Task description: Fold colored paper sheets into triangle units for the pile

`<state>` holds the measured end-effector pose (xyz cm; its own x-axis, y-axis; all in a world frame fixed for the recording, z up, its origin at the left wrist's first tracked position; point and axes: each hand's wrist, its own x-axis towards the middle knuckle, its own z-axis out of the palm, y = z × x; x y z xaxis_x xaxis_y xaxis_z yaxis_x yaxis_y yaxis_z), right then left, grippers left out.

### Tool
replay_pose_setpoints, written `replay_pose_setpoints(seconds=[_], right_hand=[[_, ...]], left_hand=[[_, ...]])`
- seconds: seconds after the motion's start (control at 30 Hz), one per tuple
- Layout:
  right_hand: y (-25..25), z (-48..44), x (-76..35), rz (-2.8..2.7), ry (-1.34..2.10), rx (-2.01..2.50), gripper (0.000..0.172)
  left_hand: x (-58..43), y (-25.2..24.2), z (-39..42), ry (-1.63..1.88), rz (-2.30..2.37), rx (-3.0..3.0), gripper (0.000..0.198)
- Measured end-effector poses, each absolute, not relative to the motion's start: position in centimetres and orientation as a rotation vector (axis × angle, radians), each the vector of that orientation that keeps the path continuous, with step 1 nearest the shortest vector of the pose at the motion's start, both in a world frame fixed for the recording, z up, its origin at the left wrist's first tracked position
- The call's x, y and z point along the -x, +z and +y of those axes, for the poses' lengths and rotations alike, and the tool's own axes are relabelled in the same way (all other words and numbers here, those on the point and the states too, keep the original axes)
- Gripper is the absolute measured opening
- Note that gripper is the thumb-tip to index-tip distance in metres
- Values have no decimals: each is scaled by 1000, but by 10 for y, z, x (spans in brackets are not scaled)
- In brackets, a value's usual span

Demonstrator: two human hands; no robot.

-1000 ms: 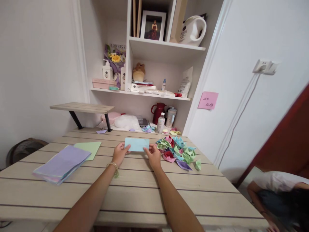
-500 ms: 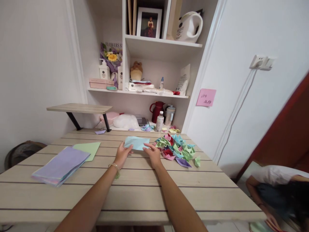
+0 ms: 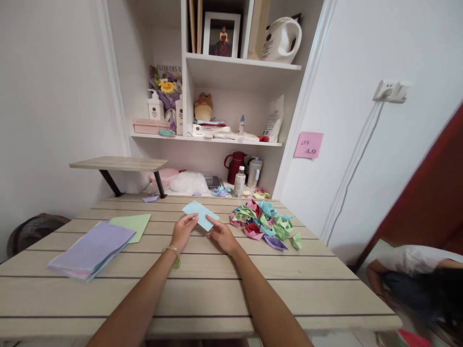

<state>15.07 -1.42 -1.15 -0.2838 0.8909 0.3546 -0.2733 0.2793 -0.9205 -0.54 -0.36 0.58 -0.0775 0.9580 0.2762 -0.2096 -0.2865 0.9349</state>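
Observation:
A folded light-blue paper (image 3: 199, 213) is held just above the wooden table (image 3: 202, 289), turned at an angle. My left hand (image 3: 183, 232) pinches its near left edge. My right hand (image 3: 221, 235) pinches its lower right corner. A beaded bracelet sits on my left wrist. To the right of my hands lies a heap of folded paper shapes (image 3: 265, 222) in pink, green, blue and purple.
A stack of pastel paper sheets (image 3: 92, 248) with a green sheet (image 3: 132, 223) lies at the left. A small raised shelf (image 3: 119, 163) and wall shelves with bottles, a red jug (image 3: 235, 166) stand behind. Another person (image 3: 419, 284) crouches low at the right.
The blue paper has been turned from lying level and wide to a slanted position, and my two hands have drawn closer together on it.

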Motion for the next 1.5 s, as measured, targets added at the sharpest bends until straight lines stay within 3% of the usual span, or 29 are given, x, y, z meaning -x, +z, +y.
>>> replay_pose_setpoints(seconds=[0.37, 0.47, 0.57, 0.8, 0.9, 1.13, 1.33, 1.5], right_hand=[[-6, -12, -158, -1253, 967, 809, 30], [-7, -10, -159, -1176, 961, 819, 36], [-8, -9, -159, -1125, 1008, 796, 53], [-11, -11, -156, -1203, 1131, 837, 61], [-10, -11, -155, -1184, 1148, 799, 59], [-11, -10, -155, -1192, 1240, 683, 56], [-16, -8, -154, -1133, 1194, 753, 36], [-17, -7, -154, -1130, 1198, 758, 35]], left_hand=[[4, 10, -11, 1376, 884, -1288, 42], [2, 8, -10, 1368, 875, -1311, 40], [2, 7, -9, 1395, 892, -1307, 41], [0, 7, -12, 1441, 802, -1245, 84], [-2, 4, -11, 1429, 816, -1192, 91], [4, -1, -4, 1313, 915, -1225, 38], [6, 1, -4, 1388, 966, -1238, 33], [7, 2, -4, 1341, 953, -1269, 31]])
